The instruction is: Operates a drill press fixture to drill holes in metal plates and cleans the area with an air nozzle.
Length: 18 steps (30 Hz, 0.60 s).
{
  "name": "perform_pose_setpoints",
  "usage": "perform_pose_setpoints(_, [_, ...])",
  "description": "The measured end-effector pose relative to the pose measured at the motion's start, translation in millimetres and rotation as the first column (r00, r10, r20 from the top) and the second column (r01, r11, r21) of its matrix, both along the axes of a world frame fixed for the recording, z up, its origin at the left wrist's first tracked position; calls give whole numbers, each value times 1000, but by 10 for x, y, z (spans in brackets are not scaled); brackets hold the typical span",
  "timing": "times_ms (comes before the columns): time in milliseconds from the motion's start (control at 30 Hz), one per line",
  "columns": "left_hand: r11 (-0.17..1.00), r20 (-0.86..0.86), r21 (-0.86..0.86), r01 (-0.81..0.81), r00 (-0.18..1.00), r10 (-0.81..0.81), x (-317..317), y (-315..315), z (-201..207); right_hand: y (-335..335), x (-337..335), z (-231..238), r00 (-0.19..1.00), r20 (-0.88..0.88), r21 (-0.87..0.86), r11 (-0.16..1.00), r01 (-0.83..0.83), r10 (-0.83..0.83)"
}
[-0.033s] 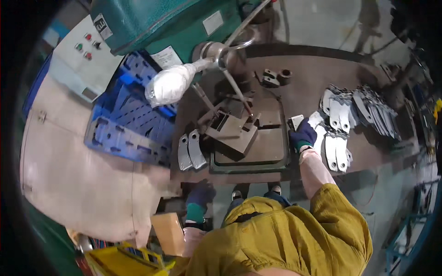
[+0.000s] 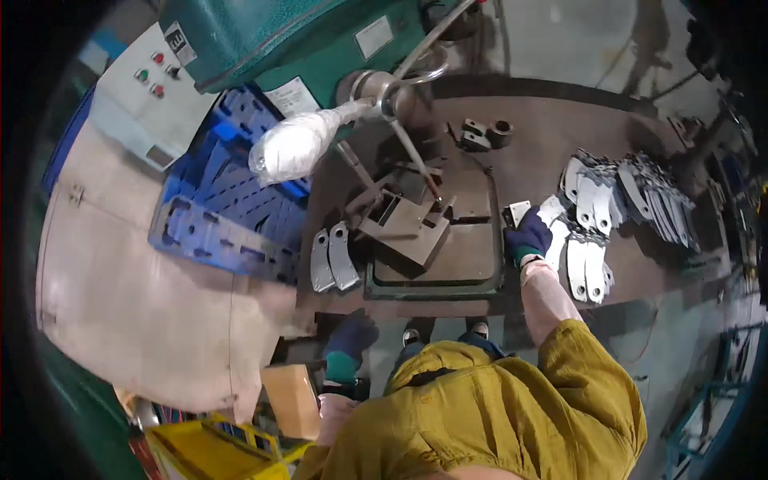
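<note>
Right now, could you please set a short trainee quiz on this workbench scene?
1. True or false: the right hand rests among the flat metal blanks.
2. Which hand hangs below the bench edge? A) left hand B) right hand
3. Fill in: the lever handle is wrapped in ____ cloth.

Key: 1 true; 2 A; 3 white.

Green machine body (image 2: 264, 36) above a brown worktable (image 2: 528, 152), blue pallet (image 2: 216, 208) alongside
</note>
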<state>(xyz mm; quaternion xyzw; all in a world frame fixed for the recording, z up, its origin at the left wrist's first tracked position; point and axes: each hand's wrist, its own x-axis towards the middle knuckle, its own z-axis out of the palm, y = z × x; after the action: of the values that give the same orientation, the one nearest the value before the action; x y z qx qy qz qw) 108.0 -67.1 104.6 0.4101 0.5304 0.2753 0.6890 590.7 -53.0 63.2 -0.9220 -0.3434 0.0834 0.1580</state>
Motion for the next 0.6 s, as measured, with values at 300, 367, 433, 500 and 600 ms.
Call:
perform_pose_setpoints(300, [749,-653,396,532,736,-178,437,-101,389,49,458,165,966,-205,261,960,-98,154])
perform_pose_setpoints(367, [787,-433,466,405,880,-196,454,-33,255,-41,373,430,885,22,539,740,-402,464])
perform_pose_setpoints(433, [819,-231,476,319,944,-234,727,140,403,-137,245,829,683,244,466,535,-705,688])
perform_pose_setpoints(500, [786,-100,529,318,944,-315,1041,330,591,-236,-7,1193,452,359,233,390,-891,817])
perform_pose_setpoints(600, [754,-32,540,374,904,-426,1335,556,715,-318,-554,1517,255,468,124,223,-967,846])
